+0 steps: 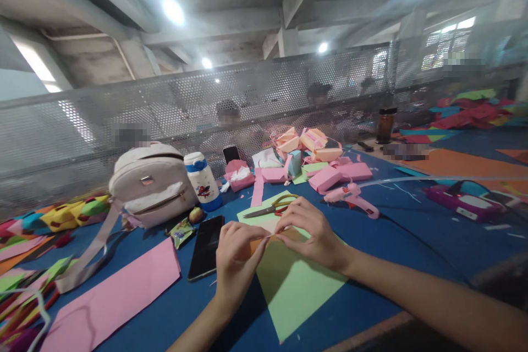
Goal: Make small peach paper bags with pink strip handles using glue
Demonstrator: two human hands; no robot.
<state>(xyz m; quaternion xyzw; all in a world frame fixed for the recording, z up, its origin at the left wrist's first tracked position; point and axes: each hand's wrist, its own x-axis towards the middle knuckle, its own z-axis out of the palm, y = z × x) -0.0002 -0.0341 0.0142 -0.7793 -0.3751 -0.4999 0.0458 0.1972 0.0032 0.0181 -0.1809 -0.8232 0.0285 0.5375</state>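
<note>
Our left hand (233, 256) pinches the edge of a small peach-orange paper piece (270, 224) between thumb and forefinger, and our right hand (313, 231) grips it the same way, so the fingertips of both nearly meet; the fingers partly hide the piece, which is above a light green sheet (297, 286) on the blue desk (383, 264). Starting from the left, we have coloured paper forms (70, 215) in yellow, green and teal near the mesh partition (173, 104), and a long pink sheet (119, 297) flat in front of a pale backpack (152, 187). Just right of the bag come a green packet (182, 232), a small round item (196, 215) and an upright white bottle (204, 187) with a blue top and base. A dark phone (204, 247) lies just beside our left hand. Further along, we see scissors (264, 210), blades apart and pointing left, on the green sheet's far part; their handles are close to our right hand, though we cannot tell whether they touch. Behind them folded pink and peach paper shapes (325, 146) are heaped. To the right lie a pink glue gun (350, 197), then a purple device (464, 203), with an orange sheet (449, 164) behind it.
</note>
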